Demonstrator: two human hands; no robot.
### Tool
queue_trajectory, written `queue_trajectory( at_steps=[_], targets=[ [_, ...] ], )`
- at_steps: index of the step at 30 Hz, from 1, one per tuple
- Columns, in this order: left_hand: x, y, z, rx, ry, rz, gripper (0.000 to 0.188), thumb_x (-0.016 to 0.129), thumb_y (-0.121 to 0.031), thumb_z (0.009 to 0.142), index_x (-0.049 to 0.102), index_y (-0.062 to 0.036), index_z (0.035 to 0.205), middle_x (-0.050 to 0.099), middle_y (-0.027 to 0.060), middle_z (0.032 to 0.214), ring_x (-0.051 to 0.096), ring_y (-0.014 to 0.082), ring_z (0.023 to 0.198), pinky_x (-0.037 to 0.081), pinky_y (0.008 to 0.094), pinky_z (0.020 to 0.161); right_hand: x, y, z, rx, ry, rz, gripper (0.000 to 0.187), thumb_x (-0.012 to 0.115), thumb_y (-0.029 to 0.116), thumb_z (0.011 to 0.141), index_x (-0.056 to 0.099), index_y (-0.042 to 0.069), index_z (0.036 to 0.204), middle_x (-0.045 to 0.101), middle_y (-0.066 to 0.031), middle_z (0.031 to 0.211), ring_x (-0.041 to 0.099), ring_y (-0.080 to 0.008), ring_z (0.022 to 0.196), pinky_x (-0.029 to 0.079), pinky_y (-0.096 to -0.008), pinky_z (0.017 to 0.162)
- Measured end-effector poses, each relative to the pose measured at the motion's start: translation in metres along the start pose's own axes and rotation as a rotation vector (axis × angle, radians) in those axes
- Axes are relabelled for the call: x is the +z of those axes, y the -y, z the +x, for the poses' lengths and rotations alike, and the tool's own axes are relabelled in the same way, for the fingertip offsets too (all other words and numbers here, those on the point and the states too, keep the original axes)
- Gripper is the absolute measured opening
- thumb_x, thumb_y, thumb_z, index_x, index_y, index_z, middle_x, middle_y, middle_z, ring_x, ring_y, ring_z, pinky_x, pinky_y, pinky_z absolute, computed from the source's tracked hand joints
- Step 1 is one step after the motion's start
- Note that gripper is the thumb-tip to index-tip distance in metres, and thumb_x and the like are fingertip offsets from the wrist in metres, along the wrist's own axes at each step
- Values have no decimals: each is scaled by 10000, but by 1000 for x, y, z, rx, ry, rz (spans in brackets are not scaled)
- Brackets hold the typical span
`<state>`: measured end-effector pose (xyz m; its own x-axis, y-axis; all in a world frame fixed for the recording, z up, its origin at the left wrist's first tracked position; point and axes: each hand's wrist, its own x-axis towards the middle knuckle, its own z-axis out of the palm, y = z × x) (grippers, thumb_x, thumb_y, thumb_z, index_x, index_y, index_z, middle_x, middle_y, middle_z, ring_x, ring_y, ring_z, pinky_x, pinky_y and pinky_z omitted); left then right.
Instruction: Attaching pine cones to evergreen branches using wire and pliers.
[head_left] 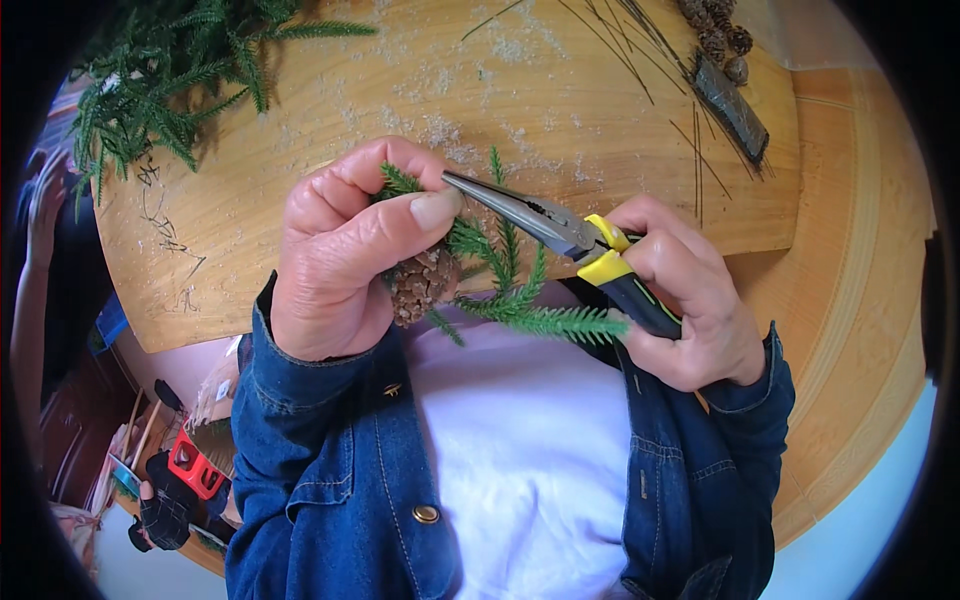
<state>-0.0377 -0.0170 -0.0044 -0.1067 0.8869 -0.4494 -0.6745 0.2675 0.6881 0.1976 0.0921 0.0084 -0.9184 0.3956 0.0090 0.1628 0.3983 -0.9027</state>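
Note:
Between thumb and fingers, my left hand (345, 230) pinches a green artificial pine sprig (515, 300) together with a brown pine cone (424, 286), which hangs below the thumb. The sprig's needled branches spread to the right, under the tool. My right hand (690, 285) is wrapped round the black and yellow handles of needle-nose pliers (545, 220). Their tips reach the left thumb and forefinger at the top of the sprig. Whether the jaws grip anything there is too small to tell.
A heap of green pine branches (190, 70) lies at the table's far left. Thin dark wires (625, 45), a dark wrapped bundle (732, 105) and several pine cones (715, 30) lie at the far right. Pale crumbs dot the wooden table (400, 95). Another person's arm (38, 220) shows at the left edge.

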Motion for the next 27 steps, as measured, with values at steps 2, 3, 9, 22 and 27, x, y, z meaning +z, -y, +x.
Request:
queue_trajectory(
  at_steps=[2, 3, 9, 22, 27],
  targets=[
    [4, -1, -1, -27, -8, -13, 111, 633, -39, 819, 608, 6, 917, 606, 18, 802, 548, 60, 669, 443, 198, 598, 1, -1, -1, -13, -6, -92, 326, 602, -32, 558, 511, 0, 870, 522, -204, 948, 540, -312, 759, 444, -351, 663],
    [6, -1, -1, -54, -15, -27, 109, 629, -38, 822, 601, 4, 919, 607, 25, 798, 555, 65, 647, 453, 203, 569, 1, -1, -1, -11, -8, -92, 326, 602, -32, 558, 511, 0, 870, 522, -204, 948, 540, -312, 759, 444, -351, 663],
    [7, 2, -1, -79, -41, -53, 108, 609, -38, 838, 581, 6, 933, 617, 63, 787, 583, 99, 566, 480, 227, 470, 4, 3, 0, -64, -59, -291, 349, 665, -37, 537, 512, 23, 845, 526, -174, 975, 564, -320, 734, 465, -352, 578],
    [3, 2, 1, 31, 75, -13, 126, 599, -37, 830, 562, 31, 930, 616, 84, 772, 642, 153, 585, 547, 253, 535, -17, -4, -13, 224, 147, 354, 310, 653, 193, 653, 547, 7, 877, 527, -175, 1013, 513, -258, 911, 389, -361, 815],
    [7, 4, 2, 22, 58, -24, 138, 602, -29, 821, 556, 34, 933, 613, 87, 768, 651, 166, 593, 566, 262, 562, -18, -12, -8, 185, 192, 388, 364, 640, 286, 652, 555, 2, 863, 525, -169, 1008, 502, -255, 899, 376, -349, 822]
  ],
)
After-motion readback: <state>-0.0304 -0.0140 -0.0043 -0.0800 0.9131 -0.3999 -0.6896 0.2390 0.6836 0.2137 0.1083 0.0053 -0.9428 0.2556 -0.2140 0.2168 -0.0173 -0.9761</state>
